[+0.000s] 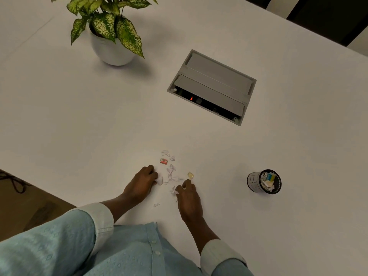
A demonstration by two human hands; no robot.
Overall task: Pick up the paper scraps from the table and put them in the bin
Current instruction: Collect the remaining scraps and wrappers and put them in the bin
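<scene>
Several small white paper scraps (170, 170) lie scattered on the white table (79, 120) near its front edge. Among them are a red and white scrap (163, 161) and a pale yellow scrap (190, 175). My left hand (142, 183) rests on the table at the left of the pile, fingers curled around a crumpled white scrap (160, 180). My right hand (188, 198) is at the pile's lower right, fingertips pinched on white scraps (173, 190). One scrap (156, 204) lies apart, between my wrists. The small black bin (264, 182) stands to the right, holding paper bits.
A potted plant in a white pot (110, 46) stands at the back left. A grey cable hatch (212, 86) is set into the table's middle, its flap open. The table's left edge (35, 186) drops to a brown floor with a dark cable.
</scene>
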